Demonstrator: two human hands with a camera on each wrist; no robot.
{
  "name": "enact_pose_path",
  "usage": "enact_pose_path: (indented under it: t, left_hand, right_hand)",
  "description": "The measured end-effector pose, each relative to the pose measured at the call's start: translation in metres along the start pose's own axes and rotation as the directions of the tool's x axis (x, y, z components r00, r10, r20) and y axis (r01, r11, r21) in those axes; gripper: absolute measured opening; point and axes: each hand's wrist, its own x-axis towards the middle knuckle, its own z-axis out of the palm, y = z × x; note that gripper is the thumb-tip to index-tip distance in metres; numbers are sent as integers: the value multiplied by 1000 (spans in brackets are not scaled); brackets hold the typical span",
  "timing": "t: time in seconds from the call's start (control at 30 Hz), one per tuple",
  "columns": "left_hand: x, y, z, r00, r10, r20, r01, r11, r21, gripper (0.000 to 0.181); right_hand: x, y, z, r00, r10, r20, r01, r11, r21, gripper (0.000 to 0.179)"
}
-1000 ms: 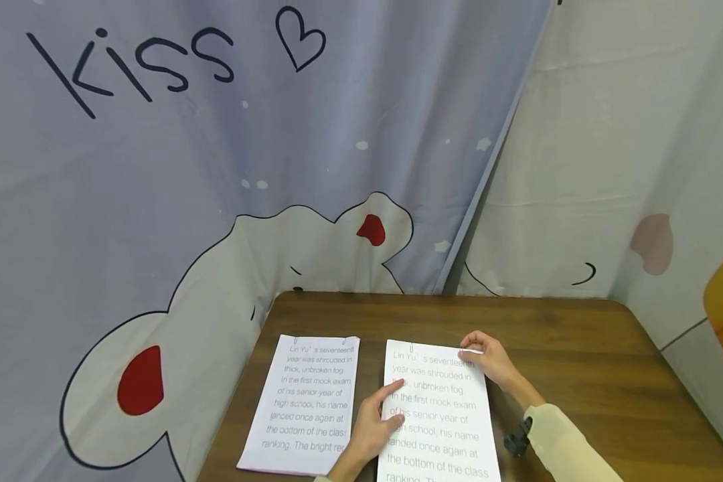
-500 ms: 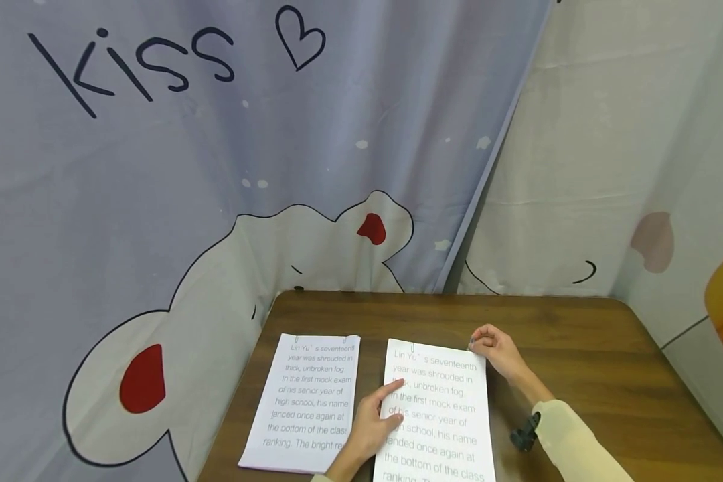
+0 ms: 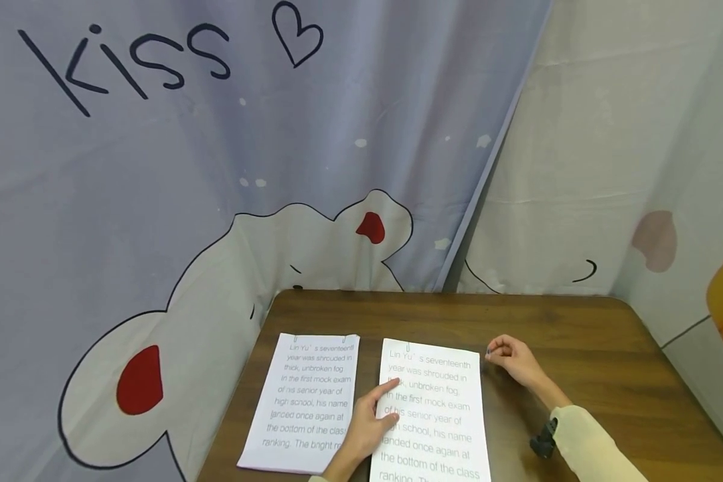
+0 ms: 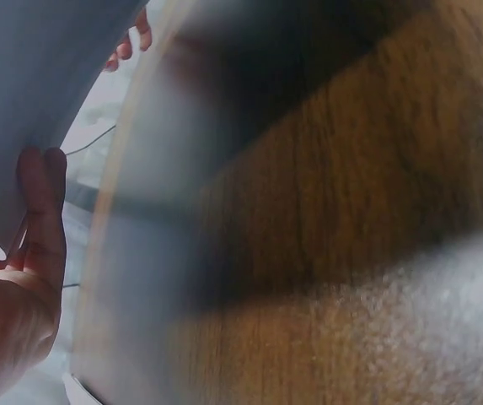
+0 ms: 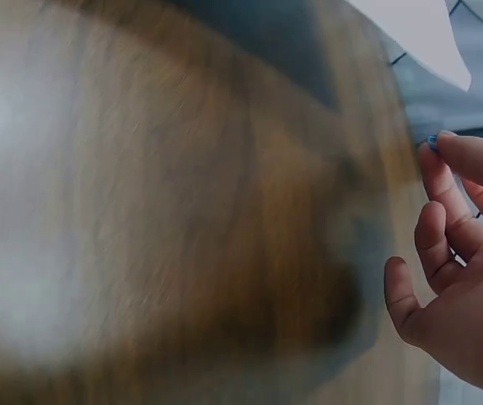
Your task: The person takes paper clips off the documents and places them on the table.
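Note:
My left hand (image 3: 364, 428) grips the left edge of a stack of printed sheets (image 3: 434, 415), with some fingers on the printed face. In the left wrist view, other fingers of the left hand (image 4: 39, 245) lie against the underside of the sheets (image 4: 30, 93), which stand off the table. A paper clip (image 3: 408, 347) sits at the stack's upper left. Just right of its top right corner is my right hand (image 3: 516, 365). Thumb and index finger of the right hand (image 5: 469, 253) pinch a small blue paper clip (image 5: 432, 143), mostly hidden by the fingertips.
A second printed stack (image 3: 304, 402) lies on the brown wooden table (image 3: 554, 335) to the left, with paper clips (image 3: 345, 339) along its top edge. A printed curtain (image 3: 337, 134) hangs behind the table. The right wrist wears a black device (image 3: 544, 438).
My right hand has moved right, off the stack's top right corner, with the paper clip between its fingertips. The left hand keeps its grip while the stack shifts slightly left.

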Motion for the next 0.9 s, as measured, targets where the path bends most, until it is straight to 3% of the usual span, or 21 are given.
enact_pose_path:
  t: [0.23, 0.73, 0.9]
  left_hand:
    - [0, 0, 0, 1000, -2, -4, 2, 1000, 12, 72]
    - [1, -2, 2, 1000, -16, 4, 16, 1000, -3, 72]
    - [0, -3, 1, 1000, -11, -4, 11, 1000, 0, 73]
  right_hand:
    - [-6, 11, -4, 1000, 10, 27, -5, 989, -149, 18]
    - [-8, 28, -6, 998, -56, -20, 46, 946, -320, 17]
    - [-6, 27, -4, 999, -48, 3, 46, 936, -349, 18]
